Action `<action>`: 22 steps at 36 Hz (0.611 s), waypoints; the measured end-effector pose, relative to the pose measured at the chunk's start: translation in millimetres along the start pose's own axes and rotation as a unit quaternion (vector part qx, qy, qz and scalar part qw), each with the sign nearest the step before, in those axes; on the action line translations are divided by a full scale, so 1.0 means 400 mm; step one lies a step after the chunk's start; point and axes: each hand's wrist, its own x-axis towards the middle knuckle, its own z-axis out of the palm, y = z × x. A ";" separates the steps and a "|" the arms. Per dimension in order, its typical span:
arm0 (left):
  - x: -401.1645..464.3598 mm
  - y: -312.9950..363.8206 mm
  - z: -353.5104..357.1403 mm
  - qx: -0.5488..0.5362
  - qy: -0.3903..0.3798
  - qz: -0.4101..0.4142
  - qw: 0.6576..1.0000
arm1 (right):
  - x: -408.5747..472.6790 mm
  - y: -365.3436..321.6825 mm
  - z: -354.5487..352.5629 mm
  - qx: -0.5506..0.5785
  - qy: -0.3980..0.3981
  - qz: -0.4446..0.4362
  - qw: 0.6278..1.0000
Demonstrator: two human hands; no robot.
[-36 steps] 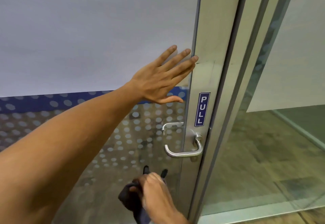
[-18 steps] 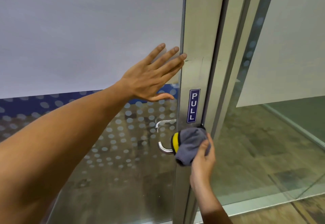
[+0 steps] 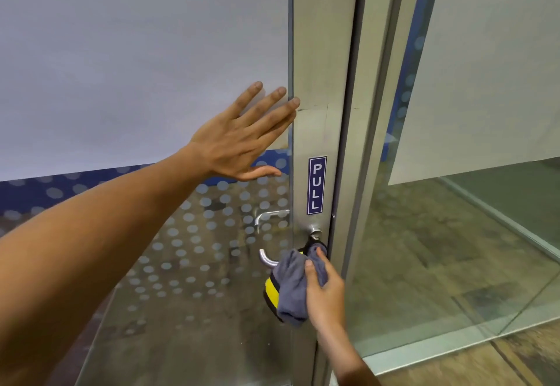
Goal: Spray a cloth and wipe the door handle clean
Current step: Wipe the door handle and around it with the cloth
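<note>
Two bare hands are in view, with one cloth, one near lever handle and one "PULL" sticker. Nearest, the left forearm fills the lower left of the frame and reaches up toward the centre; the left hand is spread wide and empty, palm flat on the frosted glass door, fingertips just reaching the metal door frame. At lower centre the right hand rises from the bottom edge, wrist cut off by it, and is closed on a grey cloth with a yellow-and-black edge showing at its left side. The cloth is pressed against the silver door handle, covering most of the lever; only the curved left end and the round base above the cloth show. Fingertips press the cloth where the lever meets the frame. Above it sits the blue PULL sticker. Through the dotted glass, a second handle on the far side is faint and partly hidden by the frame.
</note>
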 end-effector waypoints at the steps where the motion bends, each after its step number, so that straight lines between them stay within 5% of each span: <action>1: 0.001 0.000 -0.001 0.001 -0.001 0.001 1.000 | 0.010 -0.006 -0.031 -0.028 -0.030 -0.002 0.999; 8: 0.002 0.000 -0.005 0.004 -0.007 0.002 1.000 | 0.050 -0.081 -0.144 -0.369 0.009 -0.150 0.917; 14: 0.002 -0.002 -0.009 0.004 -0.012 0.005 1.000 | 0.106 -0.118 -0.060 -0.493 -0.085 -0.164 0.850; 17: 0.002 -0.001 -0.007 -0.001 -0.016 0.005 1.000 | 0.138 -0.120 -0.036 -0.494 -0.099 -0.117 0.856; 22: 0.003 -0.002 -0.007 -0.002 -0.018 0.004 1.000 | 0.175 -0.116 -0.032 -0.363 -0.057 0.009 0.930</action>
